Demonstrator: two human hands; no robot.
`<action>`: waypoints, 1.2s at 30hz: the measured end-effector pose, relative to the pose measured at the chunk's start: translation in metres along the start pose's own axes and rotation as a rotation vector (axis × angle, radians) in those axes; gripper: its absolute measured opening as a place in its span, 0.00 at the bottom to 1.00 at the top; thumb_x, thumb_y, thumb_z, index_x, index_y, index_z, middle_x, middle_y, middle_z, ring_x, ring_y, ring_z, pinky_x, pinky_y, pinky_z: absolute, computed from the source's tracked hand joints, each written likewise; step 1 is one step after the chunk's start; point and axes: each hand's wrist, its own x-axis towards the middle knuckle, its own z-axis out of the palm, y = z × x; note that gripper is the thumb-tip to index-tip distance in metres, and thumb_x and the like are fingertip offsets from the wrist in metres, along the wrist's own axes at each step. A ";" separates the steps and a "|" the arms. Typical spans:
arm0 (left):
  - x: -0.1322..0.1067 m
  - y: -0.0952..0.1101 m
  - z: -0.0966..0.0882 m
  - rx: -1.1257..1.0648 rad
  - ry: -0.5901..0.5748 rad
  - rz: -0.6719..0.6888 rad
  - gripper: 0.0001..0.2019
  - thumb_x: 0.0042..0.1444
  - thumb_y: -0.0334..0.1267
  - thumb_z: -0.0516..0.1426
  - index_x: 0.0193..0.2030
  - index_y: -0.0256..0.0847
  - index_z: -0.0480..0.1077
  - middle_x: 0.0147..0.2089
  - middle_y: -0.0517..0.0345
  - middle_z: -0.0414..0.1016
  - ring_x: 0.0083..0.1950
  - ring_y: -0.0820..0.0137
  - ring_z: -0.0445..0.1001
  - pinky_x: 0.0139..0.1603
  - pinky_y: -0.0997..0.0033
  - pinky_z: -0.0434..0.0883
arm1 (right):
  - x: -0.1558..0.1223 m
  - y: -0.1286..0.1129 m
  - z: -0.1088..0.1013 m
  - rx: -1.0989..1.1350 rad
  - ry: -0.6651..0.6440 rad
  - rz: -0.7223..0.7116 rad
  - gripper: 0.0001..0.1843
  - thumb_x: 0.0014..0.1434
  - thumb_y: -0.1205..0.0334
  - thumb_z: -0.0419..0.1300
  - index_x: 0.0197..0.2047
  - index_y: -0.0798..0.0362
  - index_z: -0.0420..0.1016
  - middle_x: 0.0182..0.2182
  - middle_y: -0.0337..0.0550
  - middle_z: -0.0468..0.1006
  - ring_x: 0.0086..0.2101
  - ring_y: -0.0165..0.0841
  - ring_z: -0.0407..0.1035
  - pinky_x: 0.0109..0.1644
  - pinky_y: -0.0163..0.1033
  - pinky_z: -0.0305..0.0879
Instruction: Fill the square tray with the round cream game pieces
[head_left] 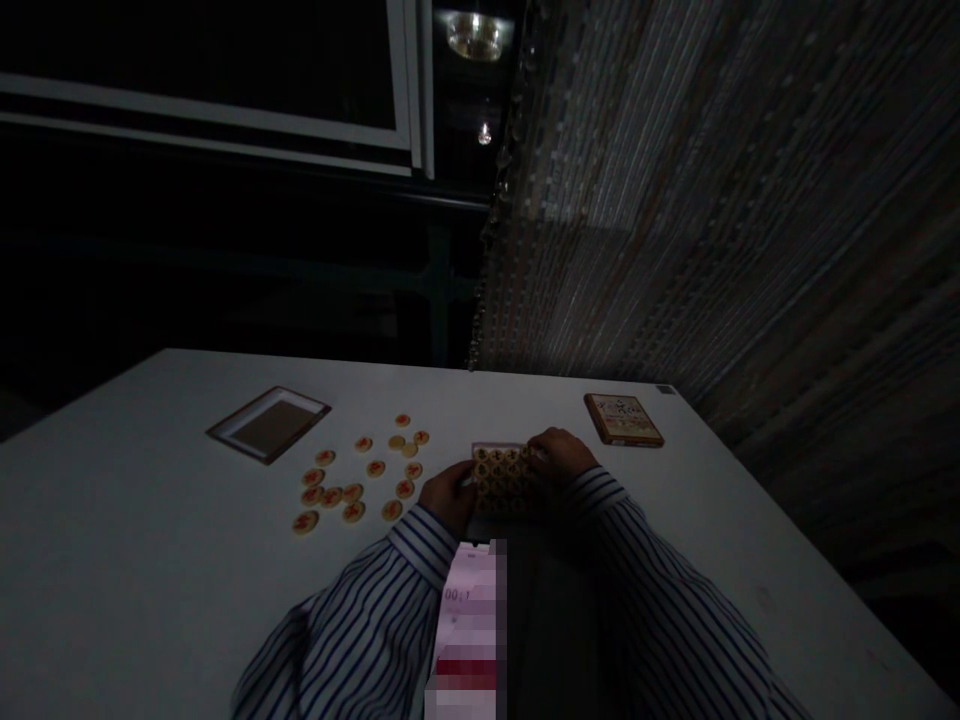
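Observation:
A small tray (pixel 504 480) packed with round wooden game pieces sits on the white table (pixel 150 560) right in front of me. My left hand (pixel 448 495) rests against its left side with fingers curled. At the tray's upper right corner lies my right hand (pixel 559 453), fingers bent over the edge. Whether either hand holds a piece is hidden. Both arms wear striped sleeves. Several loose round pieces (pixel 352 490) with red marks are scattered on the table left of the tray.
A flat open box half (pixel 268 424) with a brown inside lies at the back left. A brown printed box lid (pixel 623 419) lies at the back right near the table corner. A beaded curtain (pixel 675 200) hangs behind; the room is dark.

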 end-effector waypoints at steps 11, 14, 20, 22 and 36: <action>0.000 0.002 -0.002 0.011 0.010 0.018 0.17 0.46 0.31 0.51 0.44 0.39 0.67 0.43 0.56 0.72 0.44 0.70 0.69 0.45 0.72 0.66 | 0.004 0.000 0.003 -0.046 -0.040 0.024 0.16 0.49 0.55 0.50 0.40 0.49 0.69 0.37 0.45 0.69 0.40 0.35 0.61 0.40 0.37 0.55; 0.000 0.003 -0.002 0.012 0.014 0.012 0.17 0.46 0.31 0.51 0.44 0.38 0.67 0.42 0.56 0.72 0.44 0.70 0.70 0.45 0.72 0.66 | 0.004 0.000 0.003 -0.058 -0.045 0.016 0.16 0.49 0.55 0.49 0.40 0.48 0.70 0.36 0.45 0.69 0.39 0.36 0.61 0.39 0.38 0.56; 0.001 0.002 -0.002 0.014 0.005 0.004 0.18 0.45 0.30 0.52 0.45 0.40 0.66 0.43 0.58 0.72 0.44 0.70 0.69 0.46 0.71 0.66 | 0.005 0.000 0.003 -0.079 -0.060 0.002 0.16 0.49 0.55 0.49 0.39 0.48 0.70 0.37 0.46 0.69 0.39 0.37 0.62 0.38 0.39 0.56; 0.001 0.001 -0.002 0.019 0.008 0.006 0.18 0.45 0.30 0.51 0.45 0.40 0.66 0.43 0.58 0.72 0.45 0.70 0.69 0.47 0.71 0.65 | 0.006 -0.001 0.003 -0.084 -0.064 0.007 0.16 0.49 0.56 0.49 0.39 0.48 0.70 0.36 0.45 0.69 0.39 0.36 0.62 0.38 0.39 0.56; 0.000 0.006 -0.005 -0.034 -0.012 -0.016 0.17 0.45 0.29 0.51 0.44 0.39 0.67 0.43 0.58 0.72 0.44 0.71 0.69 0.46 0.72 0.66 | 0.004 -0.003 -0.002 -0.074 -0.101 0.030 0.16 0.51 0.55 0.49 0.41 0.48 0.69 0.38 0.46 0.69 0.40 0.35 0.61 0.40 0.38 0.55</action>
